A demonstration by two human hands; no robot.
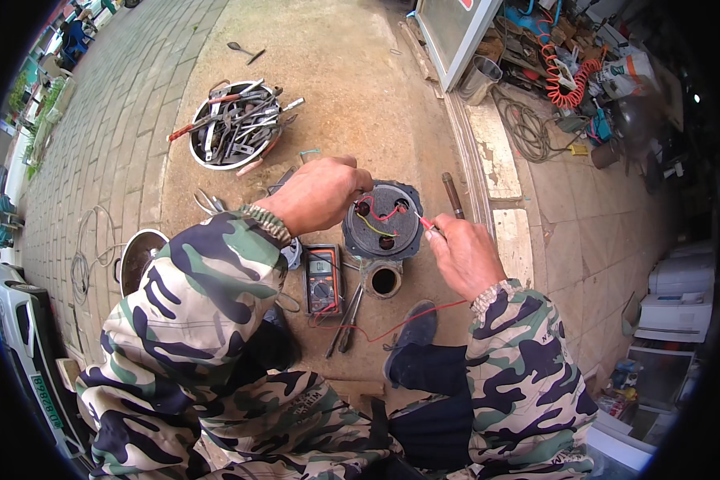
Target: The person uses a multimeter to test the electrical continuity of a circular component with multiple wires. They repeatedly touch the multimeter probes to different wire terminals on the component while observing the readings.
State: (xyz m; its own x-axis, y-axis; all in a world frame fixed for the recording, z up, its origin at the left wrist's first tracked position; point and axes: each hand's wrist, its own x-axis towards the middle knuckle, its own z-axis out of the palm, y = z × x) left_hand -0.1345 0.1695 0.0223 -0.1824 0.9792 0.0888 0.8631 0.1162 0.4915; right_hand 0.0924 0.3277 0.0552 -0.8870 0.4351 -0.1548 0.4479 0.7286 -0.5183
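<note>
In front of me stands a dark round pump or motor housing (409, 230) with a flat grey top. Red wires and a yellow-green wire (376, 229) come out of holes in that top, and a pipe opening (385, 281) faces me below. My right hand (466, 254) pinches a red test probe (427, 224), its tip near the wires on the right. My left hand (320, 194) is closed at the housing's upper left edge; what its fingers hold is hidden. An orange-and-black multimeter (322, 293) lies left of the pipe opening, with a red lead (376, 339) running from it.
A metal bowl (234, 166) heaped with tools stands at the upper left. Long-handled pliers (350, 326) lie beside the multimeter. Another bowl (138, 254) sits left of my arm. A rod-like tool (452, 196) lies near the doorway sill (494, 164). A coiled red hose (566, 94) hangs among clutter.
</note>
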